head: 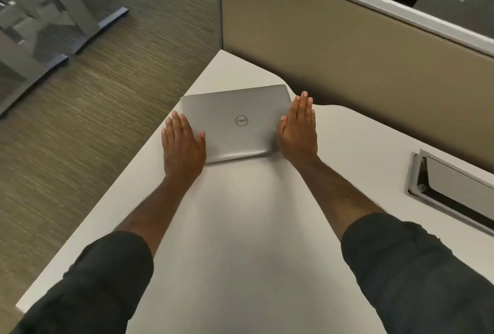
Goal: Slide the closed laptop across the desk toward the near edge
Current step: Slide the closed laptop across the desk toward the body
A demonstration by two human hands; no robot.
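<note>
Both flat hands — left hand (183,143), right hand (299,126) — flank the closed laptop (235,122); grip wide, palms hidden.

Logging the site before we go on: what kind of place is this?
Most likely an open-plan office cubicle. A fabric partition panel backs the white desk, a cable grommet tray is set into the desktop, and the floor is striped commercial carpet.

The white table (240,226) carries a closed silver laptop (235,122), lying flat near the table's far corner. Two open hands rest flat on the table against the laptop's short sides, the left hand (181,143) and the right hand (299,130). To the right of the laptop, well apart, a cable hatch (451,186) is set into the table.
</note>
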